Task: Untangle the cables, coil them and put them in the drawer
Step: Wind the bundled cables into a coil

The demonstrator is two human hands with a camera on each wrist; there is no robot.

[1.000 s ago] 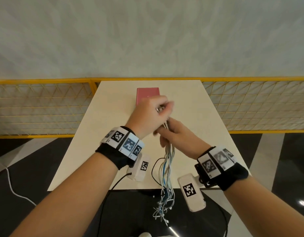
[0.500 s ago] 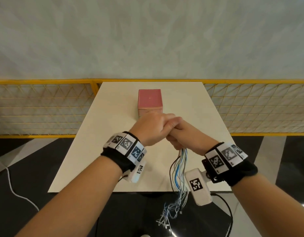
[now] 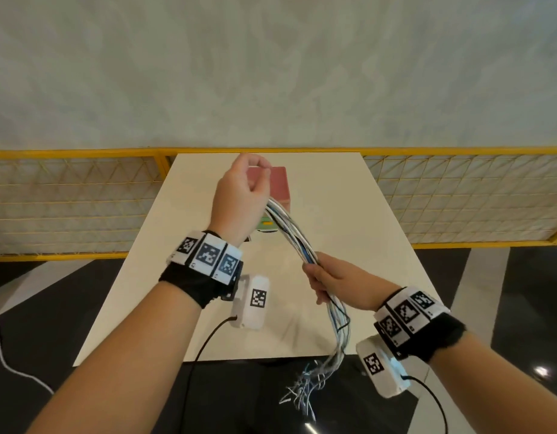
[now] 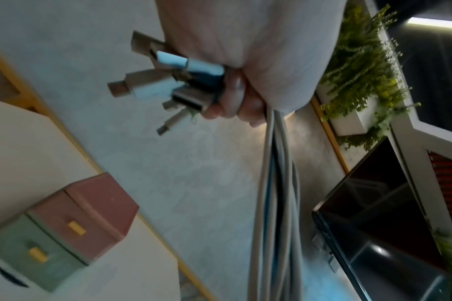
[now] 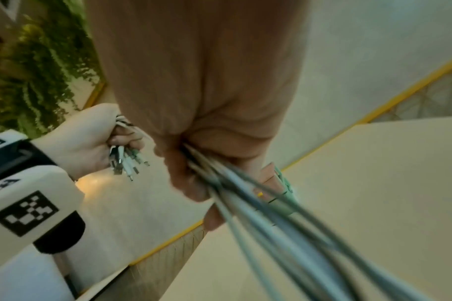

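Observation:
A bundle of white, blue and black cables (image 3: 294, 238) runs between my two hands above the table (image 3: 349, 214). My left hand (image 3: 239, 195) is raised and grips one end of the bundle; several plugs (image 4: 168, 81) stick out of that fist. Lower and nearer, my right hand (image 3: 330, 281) grips the bundle (image 5: 271, 213) further along. The loose ends (image 3: 305, 389) hang past the table's near edge. A small drawer unit (image 3: 278, 187) with a pink top drawer (image 4: 91, 211) and a green lower drawer (image 4: 31, 250) stands behind my left hand, both drawers closed.
A yellow mesh railing (image 3: 76, 198) runs behind and beside the table, with a grey wall beyond. The floor (image 3: 35, 324) is dark and glossy, with a white cord (image 3: 1, 355) at left. Black leads (image 3: 205, 339) hang from the wrist cameras.
My hands were clasped together on the bundle; now the left has lifted away toward the far side and the right has dropped back, stretching the cables between them.

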